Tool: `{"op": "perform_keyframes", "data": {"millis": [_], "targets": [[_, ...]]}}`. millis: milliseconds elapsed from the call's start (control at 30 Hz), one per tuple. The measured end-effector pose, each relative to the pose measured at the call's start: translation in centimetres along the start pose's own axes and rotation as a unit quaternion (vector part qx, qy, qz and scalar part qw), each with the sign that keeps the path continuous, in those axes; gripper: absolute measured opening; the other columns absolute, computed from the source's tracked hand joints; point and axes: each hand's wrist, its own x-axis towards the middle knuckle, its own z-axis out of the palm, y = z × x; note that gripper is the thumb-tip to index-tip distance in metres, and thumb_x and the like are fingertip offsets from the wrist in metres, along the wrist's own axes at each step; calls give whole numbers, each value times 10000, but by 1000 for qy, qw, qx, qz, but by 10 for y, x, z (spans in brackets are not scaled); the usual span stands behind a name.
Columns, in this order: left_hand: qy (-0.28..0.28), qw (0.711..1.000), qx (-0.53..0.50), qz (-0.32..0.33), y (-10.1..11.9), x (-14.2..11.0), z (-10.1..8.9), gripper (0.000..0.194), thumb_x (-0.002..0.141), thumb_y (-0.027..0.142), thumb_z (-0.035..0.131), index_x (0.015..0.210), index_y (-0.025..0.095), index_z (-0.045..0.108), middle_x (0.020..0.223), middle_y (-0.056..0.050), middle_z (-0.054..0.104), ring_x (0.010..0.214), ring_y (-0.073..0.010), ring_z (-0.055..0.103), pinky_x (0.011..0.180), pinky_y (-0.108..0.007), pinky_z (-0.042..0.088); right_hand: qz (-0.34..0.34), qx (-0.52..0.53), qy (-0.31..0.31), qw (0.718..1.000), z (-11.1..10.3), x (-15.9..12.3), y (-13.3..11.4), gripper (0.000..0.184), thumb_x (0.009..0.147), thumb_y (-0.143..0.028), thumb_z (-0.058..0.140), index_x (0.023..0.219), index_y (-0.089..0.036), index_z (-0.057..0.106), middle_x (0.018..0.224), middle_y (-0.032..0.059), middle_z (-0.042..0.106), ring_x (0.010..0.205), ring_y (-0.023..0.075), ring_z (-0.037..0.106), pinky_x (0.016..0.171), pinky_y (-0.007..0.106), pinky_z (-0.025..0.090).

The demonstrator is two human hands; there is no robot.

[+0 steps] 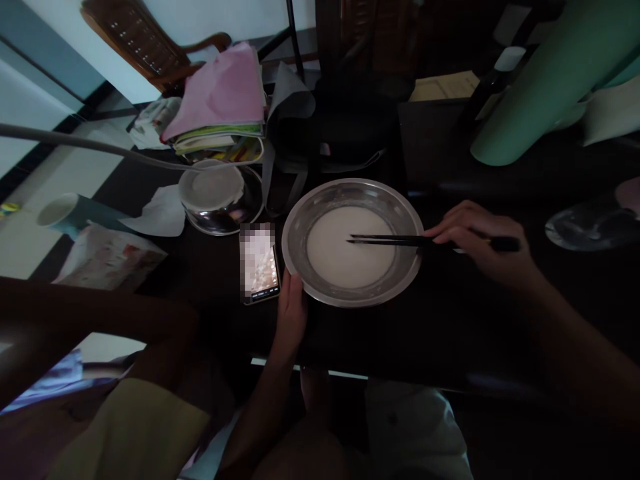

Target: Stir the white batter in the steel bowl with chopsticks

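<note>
A wide metal bowl stands on the dark table, with a milky white liquid inside. My left hand grips the bowl's lower left rim, its fingers partly hidden by the bowl. From the right, my right hand is closed around a pair of dark chopsticks. Their tips are over the middle of the white liquid; whether they dip in is hard to tell. Just left of the bowl lies a phone with its screen lit, close to my left hand.
An upturned metal bowl and a pile of books under a pink cover are at the upper left. A dark bag lies behind the bowl. A large green cylinder stands at the upper right. Another person's arm reaches in at left.
</note>
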Motion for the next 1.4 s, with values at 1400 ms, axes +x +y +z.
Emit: {"op": "perform_keyframes", "data": {"millis": [1400], "targets": [[-17, 999, -15, -42, 0, -2, -1, 578, 1031, 620, 506, 1489, 281, 604, 1620, -73, 563, 1566, -281, 451, 1335, -443, 284, 13, 21, -52, 998, 2, 0, -5, 185, 959, -231, 683, 841, -303, 805, 898, 0, 846, 850, 207, 734, 739, 378, 578]]}}
